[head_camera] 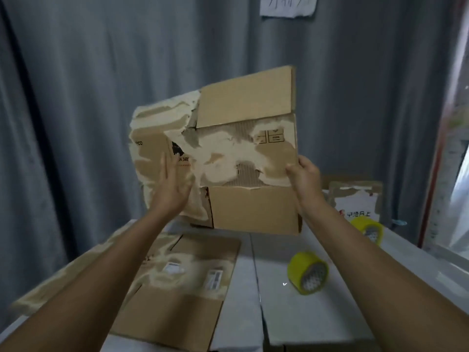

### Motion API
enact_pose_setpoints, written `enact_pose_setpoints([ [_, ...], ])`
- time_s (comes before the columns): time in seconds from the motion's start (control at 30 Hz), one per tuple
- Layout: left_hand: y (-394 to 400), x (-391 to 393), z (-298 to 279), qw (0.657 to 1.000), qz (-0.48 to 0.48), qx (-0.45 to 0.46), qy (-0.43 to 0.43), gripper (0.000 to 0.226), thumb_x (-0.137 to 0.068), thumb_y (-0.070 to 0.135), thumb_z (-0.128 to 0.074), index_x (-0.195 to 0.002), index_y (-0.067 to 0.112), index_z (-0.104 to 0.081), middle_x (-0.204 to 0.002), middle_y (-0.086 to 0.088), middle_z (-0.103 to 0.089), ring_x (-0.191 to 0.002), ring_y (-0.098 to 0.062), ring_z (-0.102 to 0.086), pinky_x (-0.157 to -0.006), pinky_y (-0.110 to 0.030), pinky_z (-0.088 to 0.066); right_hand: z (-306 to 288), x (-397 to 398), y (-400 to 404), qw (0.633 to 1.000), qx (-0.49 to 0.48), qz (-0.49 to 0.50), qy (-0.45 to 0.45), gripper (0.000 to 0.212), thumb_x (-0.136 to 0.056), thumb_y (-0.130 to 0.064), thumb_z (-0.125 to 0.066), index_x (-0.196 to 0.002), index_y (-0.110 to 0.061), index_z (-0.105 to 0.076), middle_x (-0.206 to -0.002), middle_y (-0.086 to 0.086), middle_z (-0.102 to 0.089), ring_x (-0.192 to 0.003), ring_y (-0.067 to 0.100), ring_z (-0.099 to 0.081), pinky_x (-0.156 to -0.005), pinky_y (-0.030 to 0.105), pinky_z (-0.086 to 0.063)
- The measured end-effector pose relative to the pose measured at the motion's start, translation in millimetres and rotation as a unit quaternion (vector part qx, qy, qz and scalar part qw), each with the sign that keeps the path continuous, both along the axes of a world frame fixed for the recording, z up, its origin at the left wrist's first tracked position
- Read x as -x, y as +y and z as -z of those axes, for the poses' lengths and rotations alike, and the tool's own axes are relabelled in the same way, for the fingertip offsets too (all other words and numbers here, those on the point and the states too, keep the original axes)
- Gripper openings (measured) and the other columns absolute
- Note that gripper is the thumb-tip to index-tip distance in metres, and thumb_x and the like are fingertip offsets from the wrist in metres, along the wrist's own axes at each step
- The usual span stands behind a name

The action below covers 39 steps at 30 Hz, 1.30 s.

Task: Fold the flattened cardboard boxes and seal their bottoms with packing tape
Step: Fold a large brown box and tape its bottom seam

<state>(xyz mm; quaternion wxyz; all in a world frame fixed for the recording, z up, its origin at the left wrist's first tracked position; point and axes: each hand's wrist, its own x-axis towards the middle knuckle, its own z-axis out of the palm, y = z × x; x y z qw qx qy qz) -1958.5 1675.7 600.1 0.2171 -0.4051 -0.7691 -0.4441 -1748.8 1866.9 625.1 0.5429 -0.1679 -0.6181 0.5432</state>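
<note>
One flattened box (243, 158) upright, surface torn pale; right hand (303, 174) pinching edge.

Grey curtain (76, 97), paper notice (288, 5)

A box (228, 158) is held up above the worktop (291, 313), left hand (175, 189) on its left side, right hand (303, 177) at its right edge. Under it, flat boxes (177, 288) lie on the left. One tape roll (307, 273) lies to the right, and another roll (369, 231) lies further back.
</note>
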Motion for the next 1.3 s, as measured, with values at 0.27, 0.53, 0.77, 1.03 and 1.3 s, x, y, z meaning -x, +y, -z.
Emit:
enact_pose_setpoints([
  [0.27, 33.6, 0.6, -40.0, 0.994, 0.092, 0.057, 0.007, 0.079, -0.095, 0.02, -0.06, -0.155, 0.031, -0.01, -0.163, -0.001, 0.011, -0.149, -0.02, -0.006, -0.108, -0.032, -0.03, 17.7, 27.2, 23.7, 0.995, 0.05, 0.063, -0.052, 0.023, -0.087, -0.006, -0.049, -0.068, -0.014, -0.039, -0.062, 0.002, -0.036, -0.059, 0.015, -0.031, -0.055, 0.031, -0.021],
  [0.53, 35.6, 50.3, -91.6, 0.983, -0.071, 0.087, 0.146, 0.083, -0.085, 0.035, -0.07, -0.153, 0.033, -0.022, -0.158, 0.004, -0.02, -0.14, -0.023, -0.028, -0.109, -0.051, -0.03, 27.0, 57.9, 59.9, 0.991, 0.106, 0.072, -0.04, 0.011, -0.087, -0.003, -0.047, -0.077, -0.007, -0.05, -0.069, 0.006, -0.043, -0.07, 0.02, -0.037, -0.058, 0.032, -0.023],
  [0.77, 53.8, 99.5, -106.9, 0.962, -0.095, 0.242, 0.079, 0.093, -0.077, 0.057, -0.072, -0.151, 0.03, -0.023, -0.155, -0.001, -0.032, -0.141, -0.029, -0.028, -0.111, -0.055, -0.026, 43.3, 65.4, 105.6, 0.981, 0.176, 0.082, -0.03, 0.013, -0.092, 0.0, -0.041, -0.089, -0.005, -0.054, -0.077, 0.001, -0.049, -0.079, 0.02, -0.045, -0.056, 0.028, -0.03],
  [1.03, 139.3, 104.2, -94.6, 0.971, -0.074, 0.164, 0.158, 0.037, -0.088, 0.035, -0.067, -0.116, 0.015, -0.053, -0.106, -0.008, -0.063, -0.108, -0.03, -0.055, -0.092, -0.038, -0.029, 81.0, 111.1, 184.6, 0.957, 0.255, 0.114, -0.083, 0.031, -0.094, -0.01, -0.044, -0.121, -0.003, -0.057, -0.108, 0.011, -0.059, -0.066, 0.017, -0.051, -0.047, 0.023, -0.038],
  [1.3, 216.5, 125.4, -79.3, 0.962, -0.008, 0.176, 0.206, 0.025, -0.087, 0.027, -0.069, -0.106, 0.011, -0.063, -0.083, -0.017, -0.064, -0.077, -0.034, -0.058, -0.066, -0.039, -0.046, 64.6, 134.3, 246.0, 0.954, 0.186, 0.163, -0.171, 0.051, -0.099, -0.049, -0.038, -0.132, -0.013, -0.05, -0.111, 0.003, -0.058, -0.101, 0.02, -0.053, -0.097, 0.037, -0.039],
])
